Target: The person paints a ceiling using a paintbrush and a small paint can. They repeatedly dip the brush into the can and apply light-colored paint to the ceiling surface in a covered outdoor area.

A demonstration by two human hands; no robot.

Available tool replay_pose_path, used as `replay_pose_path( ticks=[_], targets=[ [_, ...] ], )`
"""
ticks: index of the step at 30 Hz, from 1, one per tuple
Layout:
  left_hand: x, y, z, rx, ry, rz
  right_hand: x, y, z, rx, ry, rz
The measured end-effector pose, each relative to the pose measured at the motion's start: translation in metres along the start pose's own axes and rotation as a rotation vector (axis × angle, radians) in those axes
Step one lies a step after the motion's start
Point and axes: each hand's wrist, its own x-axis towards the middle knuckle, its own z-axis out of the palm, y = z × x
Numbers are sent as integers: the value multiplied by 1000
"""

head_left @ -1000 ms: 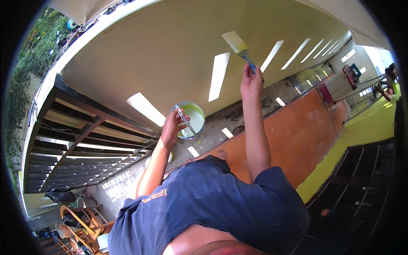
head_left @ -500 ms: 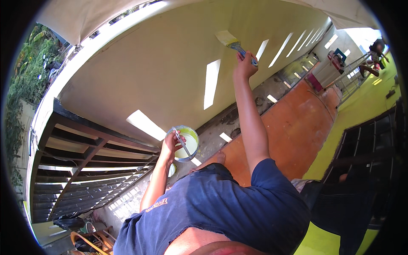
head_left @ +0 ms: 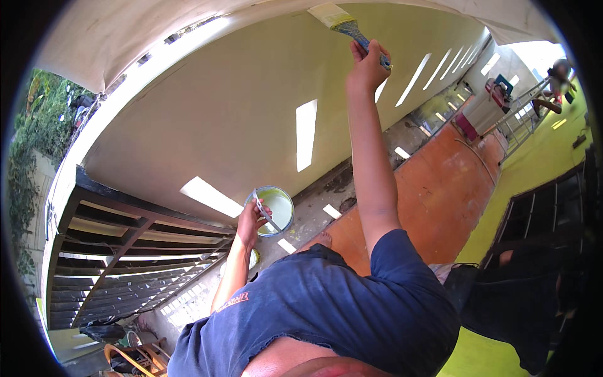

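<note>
My right hand (head_left: 368,65) is closed round the handle of a wide paintbrush (head_left: 344,24), raised high at arm's length. Pale yellow paint coats the bristles, which lie against or just before the top of the wall (head_left: 239,94); which of the two I cannot tell. Lower and to the left, my left hand (head_left: 252,217) grips the flat handle of a paint bucket (head_left: 290,210). Whitish paint fills part of the bucket, and its inner side is smeared yellow-green.
Dark slatted railing (head_left: 144,232) stands at the left, with greenery (head_left: 53,119) beyond. An orange floor (head_left: 433,201) runs off to the right. Far right are a metal ladder (head_left: 524,129), another person (head_left: 558,78) and a yellow-green wall (head_left: 477,327). Pale cloth (head_left: 100,44) hangs overhead.
My right hand and the paintbrush have moved upward along the wall. The bucket in my left hand stays nearly where it was. The view has shifted slightly.
</note>
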Motion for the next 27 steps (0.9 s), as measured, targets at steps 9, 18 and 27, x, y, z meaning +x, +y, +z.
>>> replay_pose_path(
  ticks=[9, 18, 27],
  targets=[
    [10, 5, 22, -9, 14, 2, -10, -4, -10, 25, 115, 74],
    [13, -1, 29, 6, 43, -40, -20, 10, -29, -56, 199, 183],
    [17, -2, 29, 9, 43, -30, 16, 13, -9, 25, 126, 105]
  ],
)
